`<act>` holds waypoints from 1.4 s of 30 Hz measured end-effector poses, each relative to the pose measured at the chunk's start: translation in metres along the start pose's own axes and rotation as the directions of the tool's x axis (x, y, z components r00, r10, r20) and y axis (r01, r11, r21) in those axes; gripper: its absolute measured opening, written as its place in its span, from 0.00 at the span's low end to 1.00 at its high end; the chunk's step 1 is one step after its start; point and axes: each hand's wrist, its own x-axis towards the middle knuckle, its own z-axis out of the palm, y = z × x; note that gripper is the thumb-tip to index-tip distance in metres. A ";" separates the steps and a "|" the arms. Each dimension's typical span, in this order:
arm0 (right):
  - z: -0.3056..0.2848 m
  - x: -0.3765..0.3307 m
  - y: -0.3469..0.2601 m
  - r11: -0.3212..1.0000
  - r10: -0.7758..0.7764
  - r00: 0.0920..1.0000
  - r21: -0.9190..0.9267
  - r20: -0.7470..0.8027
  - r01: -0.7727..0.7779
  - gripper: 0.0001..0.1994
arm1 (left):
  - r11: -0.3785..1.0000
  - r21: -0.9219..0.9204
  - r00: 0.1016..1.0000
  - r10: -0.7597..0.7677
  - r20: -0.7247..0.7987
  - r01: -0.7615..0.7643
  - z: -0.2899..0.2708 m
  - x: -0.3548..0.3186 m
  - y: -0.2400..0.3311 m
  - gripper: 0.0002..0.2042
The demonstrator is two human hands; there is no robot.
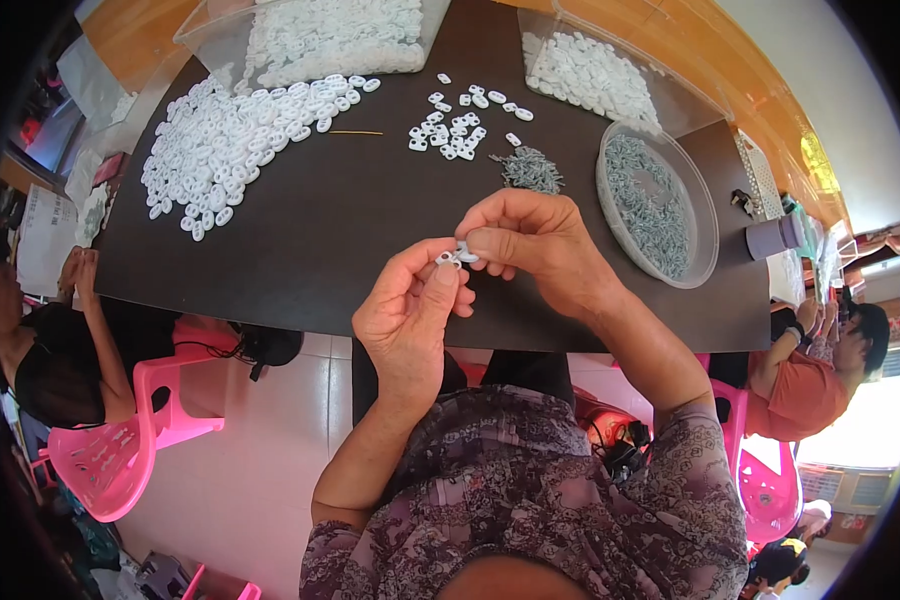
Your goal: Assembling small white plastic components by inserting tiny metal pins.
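Close together above the near edge of the dark brown table [240,260], both my hands work on small white plastic pieces. My left hand [413,308] pinches a white plastic piece with holes [447,258] between thumb and fingers. My right hand [535,240] has its thumb and forefinger closed on a white oval piece [467,254] that touches the first one. My fingers partly hide both. Just beyond my right hand lies a small heap of grey screws [532,170]. Farther off is a loose group of white pieces with holes [450,135].
A large pile of white oval pieces [205,145] spreads over the table's left side, beside a thin yellowish rod [356,132]. Clear bins of white pieces [335,40] [590,75] stand at the back. A round tub [711,235] at right holds grey screws. People sit on both sides.
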 end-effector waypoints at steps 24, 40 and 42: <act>0.013 -0.005 0.001 0.975 -0.153 0.980 -0.181 -0.124 0.129 0.05 | 0.995 -0.027 0.995 -0.101 -0.008 0.101 -0.005 -0.007 0.004 0.08; 0.016 -0.002 0.006 0.882 -0.336 0.938 -0.378 -0.084 0.282 0.05 | 0.995 0.056 0.996 -0.086 -0.026 0.088 -0.005 -0.008 0.001 0.08; 0.016 -0.002 0.006 0.874 -0.346 0.935 -0.391 -0.080 0.290 0.05 | 0.994 0.068 0.996 -0.089 -0.024 0.091 -0.005 -0.008 0.000 0.08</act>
